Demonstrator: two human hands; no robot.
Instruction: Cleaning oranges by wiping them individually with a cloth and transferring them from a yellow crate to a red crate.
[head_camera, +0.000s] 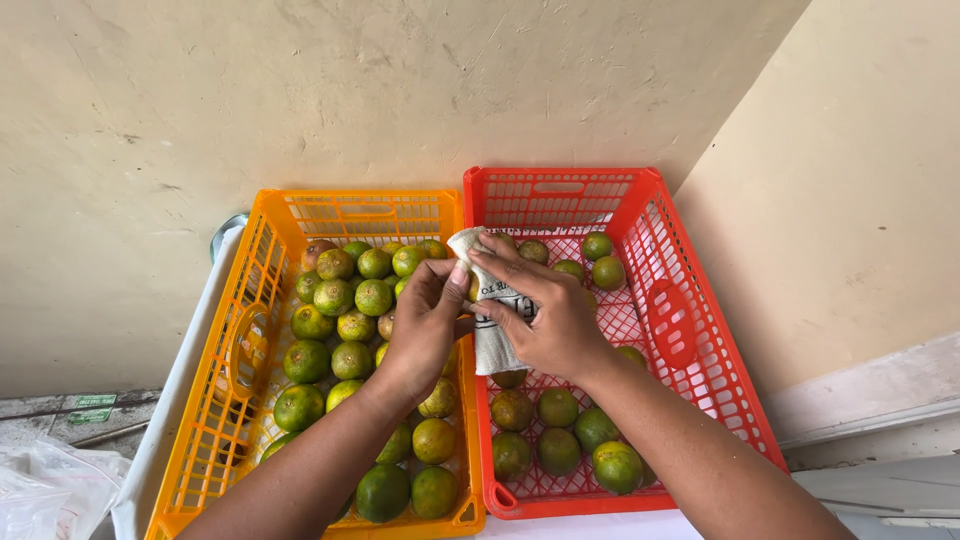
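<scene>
Head camera, looking down: two hands meet over the shared rims of two plastic crates. The left hand (425, 325) and right hand (540, 310) together clutch a white cloth (490, 335), wrapped around something hidden. Green-orange citrus fruits (350, 310) crowd the orange crate (215, 400); fewer lie scattered in the red crate (700, 370).

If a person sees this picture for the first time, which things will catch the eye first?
Two bright plastic crates stand side by side against a beige wall: an orange crate on the left, crowded with green citrus fruits, and a red crate on the right with fewer fruits. Over their shared edge, the left hand and right hand together hold a white cloth.
</scene>
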